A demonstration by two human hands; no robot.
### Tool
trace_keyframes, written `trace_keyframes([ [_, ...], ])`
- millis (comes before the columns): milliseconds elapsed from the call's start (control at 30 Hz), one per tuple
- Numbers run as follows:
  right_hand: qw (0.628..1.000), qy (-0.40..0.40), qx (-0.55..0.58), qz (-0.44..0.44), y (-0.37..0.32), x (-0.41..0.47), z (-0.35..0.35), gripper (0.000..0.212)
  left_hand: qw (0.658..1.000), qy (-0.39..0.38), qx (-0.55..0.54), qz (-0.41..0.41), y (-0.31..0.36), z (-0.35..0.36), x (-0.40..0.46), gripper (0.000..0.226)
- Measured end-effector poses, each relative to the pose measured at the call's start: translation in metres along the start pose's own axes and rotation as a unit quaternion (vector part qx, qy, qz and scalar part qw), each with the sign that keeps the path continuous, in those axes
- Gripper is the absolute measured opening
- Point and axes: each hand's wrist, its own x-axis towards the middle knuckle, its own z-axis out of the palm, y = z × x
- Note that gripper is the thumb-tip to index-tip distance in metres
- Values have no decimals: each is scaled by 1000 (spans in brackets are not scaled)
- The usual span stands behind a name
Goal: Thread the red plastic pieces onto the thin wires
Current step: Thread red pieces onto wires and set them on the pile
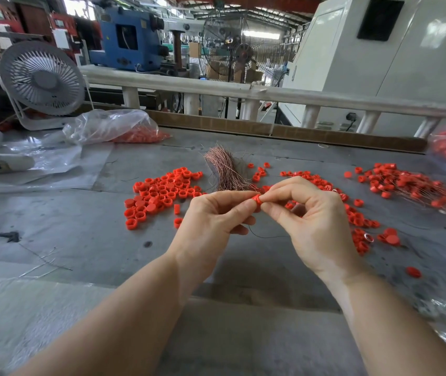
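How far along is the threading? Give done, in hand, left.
Done: a heap of threaded pieces lies far right. In hand: left hand and right hand pinch one red piece. Left: the loose pile and wire bundle remain.

1. Grey worktable (102,240), scuffed and stained, as I see it.
2. Loose red caps (159,194), left of centre.
3. Copper wire bundle (225,169), centre.
4. Wired red caps (411,185), heaped right.
5. Clear bag of red caps (118,128), far left.
6. White desk fan (42,82), far-left corner.
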Motion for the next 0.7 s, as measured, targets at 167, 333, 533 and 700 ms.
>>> trace_keyframes([
  [167, 1000, 7, -5, 6, 0, 0, 0, 23, 1000, -5, -20, -13, 0, 1, 0, 20],
  [333, 1000, 7, -12, 13, 0, 0, 0, 23, 999, -13, -36, -25, 1, 2, 0, 19],
  [533, 1000, 3, -26, 13, -1, 0, 0, 20, 998, -13, -52, -43, 2, 2, 0, 19],
  [700, 999, 1, -30, 14, -1, 0, -1, 18, 996, -17, -66, -57, 3, 1, 0, 19],
])
